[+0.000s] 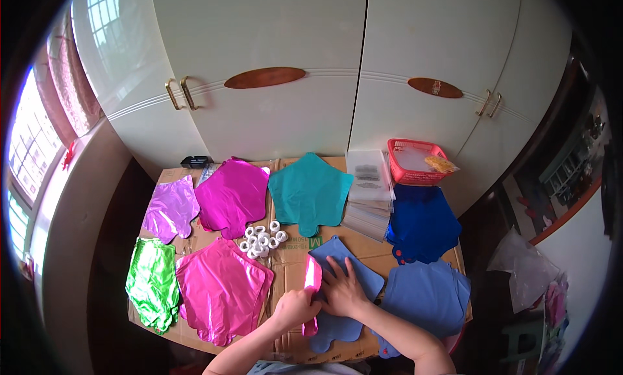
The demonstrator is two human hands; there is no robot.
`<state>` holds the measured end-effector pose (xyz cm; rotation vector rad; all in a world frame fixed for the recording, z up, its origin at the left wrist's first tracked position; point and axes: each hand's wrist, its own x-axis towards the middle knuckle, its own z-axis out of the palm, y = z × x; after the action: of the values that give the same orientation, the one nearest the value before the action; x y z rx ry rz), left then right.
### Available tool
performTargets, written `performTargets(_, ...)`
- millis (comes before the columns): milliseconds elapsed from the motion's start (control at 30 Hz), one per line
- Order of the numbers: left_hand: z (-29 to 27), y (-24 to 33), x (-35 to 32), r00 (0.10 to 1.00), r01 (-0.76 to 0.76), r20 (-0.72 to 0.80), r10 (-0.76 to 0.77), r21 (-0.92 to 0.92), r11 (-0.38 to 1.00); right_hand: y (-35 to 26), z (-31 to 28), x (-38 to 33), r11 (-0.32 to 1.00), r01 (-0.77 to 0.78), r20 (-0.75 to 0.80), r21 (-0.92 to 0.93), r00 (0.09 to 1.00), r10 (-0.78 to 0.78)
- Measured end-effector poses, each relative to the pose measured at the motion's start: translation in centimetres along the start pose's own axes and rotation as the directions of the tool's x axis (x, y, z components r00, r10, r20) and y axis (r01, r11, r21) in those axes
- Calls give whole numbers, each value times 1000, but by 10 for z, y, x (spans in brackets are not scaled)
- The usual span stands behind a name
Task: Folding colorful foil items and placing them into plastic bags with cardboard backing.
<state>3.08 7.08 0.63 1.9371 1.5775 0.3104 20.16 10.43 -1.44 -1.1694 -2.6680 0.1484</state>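
Observation:
My left hand (296,308) is closed around a narrow folded pink foil balloon (313,275), whose ends stick out above and below the fist. Beside it, my right hand (344,292) lies flat with fingers spread on a slate-blue star-shaped foil balloon (366,279). The pink strip overlaps the left edge of that blue balloon. A stack of flat hot-pink foil balloons (224,290) lies left of my hands. More slate-blue foil balloons (428,297) are piled to the right.
Cardboard (285,271) covers the table. Around the hands lie green (152,284), lilac (172,207), magenta (233,196), teal (311,193) and dark-blue foil balloons (425,222), white ribbon rolls (261,240), clear plastic bags (370,193) and a red basket (415,178). A white cupboard (259,122) stands behind.

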Motion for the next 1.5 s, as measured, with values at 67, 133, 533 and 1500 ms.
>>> performTargets(67,4,2,1,999,-31,-41,33,64,997,1,1,0,999,14,-53,43,999,-11)
performTargets(133,14,-3,0,986,-102,-121,111,84,991,4,3,3,992,48,-99,115,994,-36)
performTargets(533,3,6,2,990,-135,-1,138,201,970,15,26,8,871,-43,-412,489,869,274)
performTargets(1500,-26,-47,28,869,-477,132,478,485,733,12,24,7,927,-112,-415,358,870,265)
